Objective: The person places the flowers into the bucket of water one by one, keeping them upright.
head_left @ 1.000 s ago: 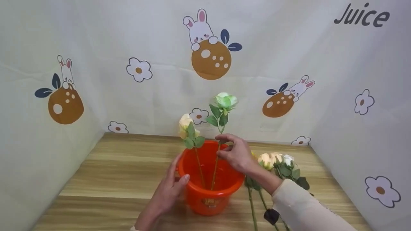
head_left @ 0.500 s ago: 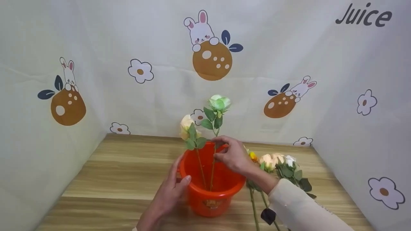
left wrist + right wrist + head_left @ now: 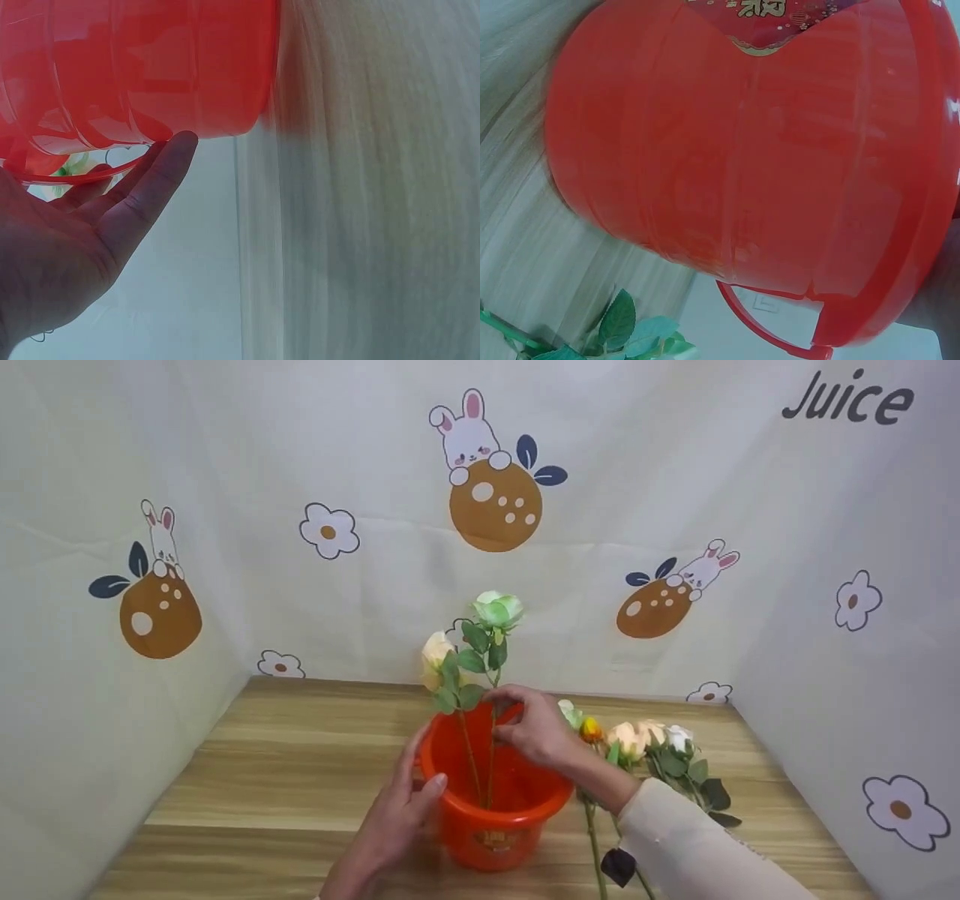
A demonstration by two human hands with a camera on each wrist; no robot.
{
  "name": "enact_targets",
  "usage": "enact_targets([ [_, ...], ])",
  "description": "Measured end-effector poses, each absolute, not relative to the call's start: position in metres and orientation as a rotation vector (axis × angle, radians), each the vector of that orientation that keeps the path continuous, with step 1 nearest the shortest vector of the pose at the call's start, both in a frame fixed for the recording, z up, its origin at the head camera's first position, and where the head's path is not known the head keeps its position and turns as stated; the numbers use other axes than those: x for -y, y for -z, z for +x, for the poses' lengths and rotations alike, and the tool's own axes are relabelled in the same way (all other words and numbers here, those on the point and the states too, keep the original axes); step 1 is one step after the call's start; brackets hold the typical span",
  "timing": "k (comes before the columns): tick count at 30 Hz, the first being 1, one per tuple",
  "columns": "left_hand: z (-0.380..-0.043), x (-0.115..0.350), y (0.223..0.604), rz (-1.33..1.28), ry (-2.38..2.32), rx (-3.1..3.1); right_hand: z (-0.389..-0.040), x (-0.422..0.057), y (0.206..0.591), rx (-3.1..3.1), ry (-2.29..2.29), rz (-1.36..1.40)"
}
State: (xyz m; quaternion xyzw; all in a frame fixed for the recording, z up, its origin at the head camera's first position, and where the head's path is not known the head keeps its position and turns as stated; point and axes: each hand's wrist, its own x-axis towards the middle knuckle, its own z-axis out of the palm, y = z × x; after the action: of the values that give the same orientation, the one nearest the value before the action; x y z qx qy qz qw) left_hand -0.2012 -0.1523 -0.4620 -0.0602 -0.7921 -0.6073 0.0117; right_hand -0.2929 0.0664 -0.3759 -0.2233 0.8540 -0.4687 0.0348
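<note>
1. The light green rose (image 3: 498, 611) is held upright by the right hand (image 3: 534, 727); its stem (image 3: 492, 761) is pinched between the thumb and the fingers, at the opening of the red bucket (image 3: 491, 859).
2. The lower part of this stem is placed inside the bucket. Its end is hidden by the front rim, so it cannot be told whether the bottom is touched.
3. The outer left side of the bucket is touched by the left hand (image 3: 397, 806). In the left wrist view the fingers are seen stretched along the wall; nothing is clasped by them.
4. A cream-yellow rose (image 3: 437, 652) is already contained in the bucket, just to the left of the light green one, and is tilted a little to the left.
5. To the right of the bucket, several flowers are laid on the wooden table (image 3: 300, 765): a whitish-green rose (image 3: 570, 714), an orange-yellow bud (image 3: 592, 729), peach roses (image 3: 625, 739) and a white rose (image 3: 680, 739).
6. A dark leaf (image 3: 618, 867) is seen beside their stems, partly covered by the cream sleeve (image 3: 697, 829).
7. The table is enclosed by pale cloth (image 3: 382, 585), on which rabbits, oranges and white blossoms are printed.
</note>
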Motion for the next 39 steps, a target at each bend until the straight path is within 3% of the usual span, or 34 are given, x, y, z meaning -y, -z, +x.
enact_targets([
  [11, -0.201, 0.152, 0.467, -0.319, 1.824, 2.412, -0.299, -0.062, 0.382, -2.690, 1.363, -0.772],
  [39, -0.200, 0.152, 0.467, -0.302, 1.841, 2.417, -0.305, -0.060, 0.384, -2.681, 1.269, -0.697],
])
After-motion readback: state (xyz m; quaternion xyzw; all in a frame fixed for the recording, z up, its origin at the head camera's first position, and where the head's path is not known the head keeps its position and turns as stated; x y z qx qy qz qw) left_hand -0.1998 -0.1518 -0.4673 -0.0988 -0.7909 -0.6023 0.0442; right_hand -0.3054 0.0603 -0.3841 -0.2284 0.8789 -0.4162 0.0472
